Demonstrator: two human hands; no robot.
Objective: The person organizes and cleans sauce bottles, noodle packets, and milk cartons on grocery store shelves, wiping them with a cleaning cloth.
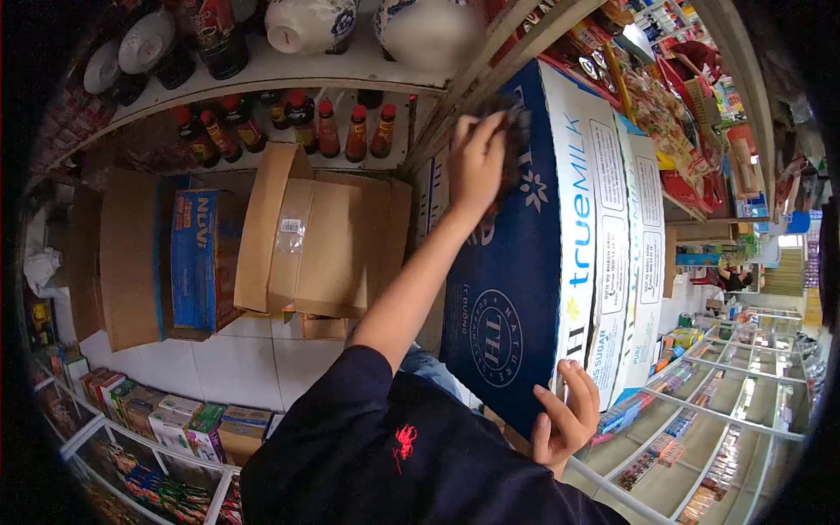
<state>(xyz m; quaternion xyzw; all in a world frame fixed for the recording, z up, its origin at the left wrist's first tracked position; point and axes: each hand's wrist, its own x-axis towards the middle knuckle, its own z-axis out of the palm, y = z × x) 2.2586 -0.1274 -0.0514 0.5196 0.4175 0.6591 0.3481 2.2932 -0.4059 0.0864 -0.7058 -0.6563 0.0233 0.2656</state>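
On the left, a blue NuVi box [192, 258] is held inside an open brown box [131, 254]. Next to it, a brown carton with raised flaps [350, 236] is seen, and red-capped bottles [328, 131] are lined up past its top edge. Below these boxes, open room is left on the white tiles [227, 367], down to a row of small boxes [184, 424].

In the middle, the left hand [477, 166] is stretched over the blue face of the big TH true MILK carton [503, 280]. Its fingers are bent over a dark thing [510, 131], too blurred to be named. The far edge of the carton is set close to a shelf beam [538, 47].

The right hand [567, 416] is placed at the near corner, its fingers half open and bent by the edge; nothing is gripped. Farther right, a glass case [696, 414] is seen.
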